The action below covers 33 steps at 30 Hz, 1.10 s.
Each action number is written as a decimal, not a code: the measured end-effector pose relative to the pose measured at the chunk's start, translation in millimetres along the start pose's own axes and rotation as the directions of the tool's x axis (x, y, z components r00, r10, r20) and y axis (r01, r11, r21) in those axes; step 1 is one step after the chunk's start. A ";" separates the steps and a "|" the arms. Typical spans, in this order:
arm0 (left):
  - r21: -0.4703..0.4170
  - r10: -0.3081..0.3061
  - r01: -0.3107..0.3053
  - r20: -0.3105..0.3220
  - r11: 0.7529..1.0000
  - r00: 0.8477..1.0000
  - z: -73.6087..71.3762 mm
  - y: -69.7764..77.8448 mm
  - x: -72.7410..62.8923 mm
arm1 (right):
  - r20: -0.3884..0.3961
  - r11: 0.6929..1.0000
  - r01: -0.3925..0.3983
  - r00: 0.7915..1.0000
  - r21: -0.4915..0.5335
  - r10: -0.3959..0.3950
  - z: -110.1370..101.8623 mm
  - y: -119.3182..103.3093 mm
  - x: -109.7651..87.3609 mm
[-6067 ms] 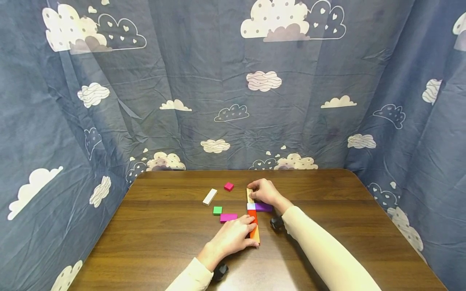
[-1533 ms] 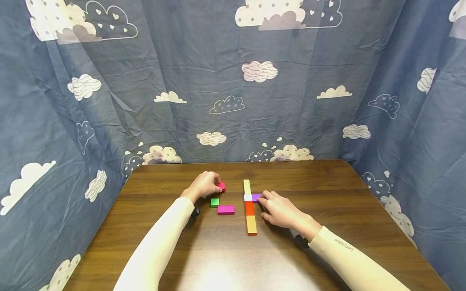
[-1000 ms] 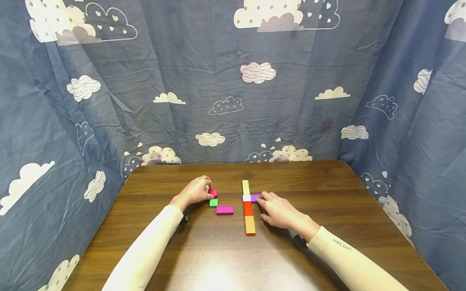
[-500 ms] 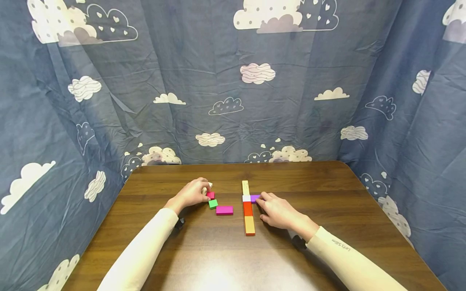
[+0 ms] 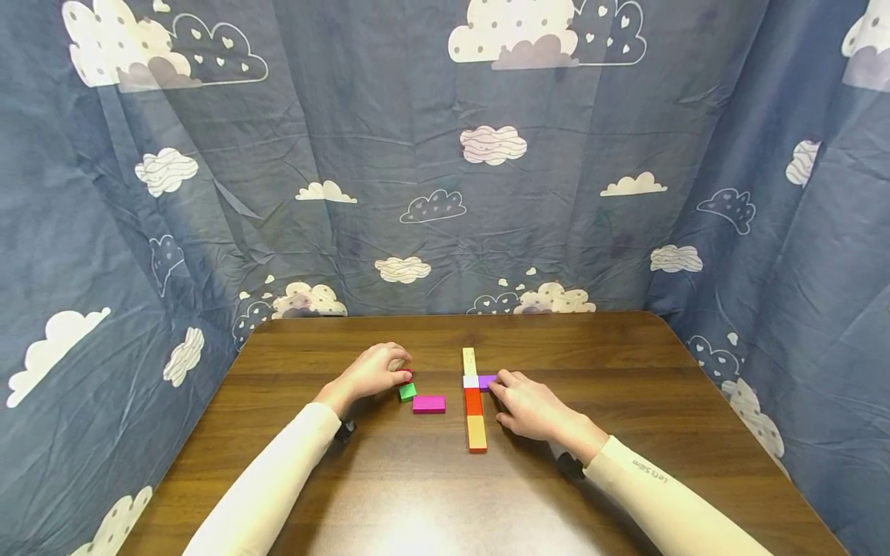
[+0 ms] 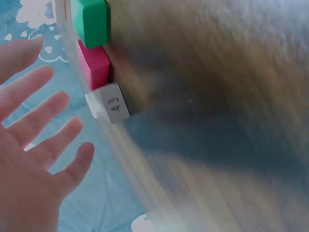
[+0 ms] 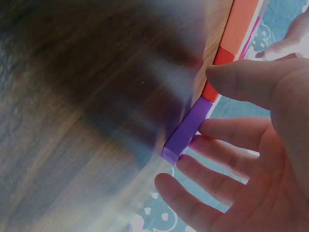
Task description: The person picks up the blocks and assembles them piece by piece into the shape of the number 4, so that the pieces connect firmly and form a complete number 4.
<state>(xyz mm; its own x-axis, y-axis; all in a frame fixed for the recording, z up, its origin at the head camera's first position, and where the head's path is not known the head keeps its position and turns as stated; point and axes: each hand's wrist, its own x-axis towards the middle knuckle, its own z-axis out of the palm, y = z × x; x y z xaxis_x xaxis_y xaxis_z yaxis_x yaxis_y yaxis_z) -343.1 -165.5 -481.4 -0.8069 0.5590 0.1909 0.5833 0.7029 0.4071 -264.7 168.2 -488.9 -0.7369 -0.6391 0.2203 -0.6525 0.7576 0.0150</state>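
My left hand hovers over a mostly covered crimson block, its fingers spread in the left wrist view. There, a green block, the crimson block and a white block marked 43 stand in a row, apart from the fingers. My right hand rests its fingertips on a purple block; fingers stay loosely extended in the right wrist view. The purple block meets a pale square block in a column with a cream block, a red block and an orange block.
A magenta block lies between the green block and the column, close to the green one. Everything rests on a brown wooden table. Behind it hangs a blue curtain with cloud prints.
My left hand drew the crimson block left and nearer, against the green block, which turned slightly; its fingers have since loosened. Earlier, my right hand went from the cream block to the purple one.
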 end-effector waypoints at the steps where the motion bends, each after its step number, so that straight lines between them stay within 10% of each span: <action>1: -0.004 0.010 -0.010 -0.008 1.000 1.000 0.4 1.5 -0.3 | 0.001 1.000 -0.001 1.000 -0.003 0.001 0.4 0.2 -0.2; 33: 0.088 0.155 -0.155 0.012 0.984 0.988 45.8 47.3 -13.0 | -0.023 1.000 0.005 1.000 -0.011 -0.005 3.5 0.4 -1.1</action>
<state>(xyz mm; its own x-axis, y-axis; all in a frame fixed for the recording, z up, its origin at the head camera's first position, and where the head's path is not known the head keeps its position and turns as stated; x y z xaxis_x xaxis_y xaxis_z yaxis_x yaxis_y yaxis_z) -300.7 -119.4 -505.6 -0.7057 0.6663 0.2409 0.7074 0.6435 0.2924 -264.7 168.8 -492.6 -0.7292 -0.6400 0.2423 -0.6544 0.7557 0.0267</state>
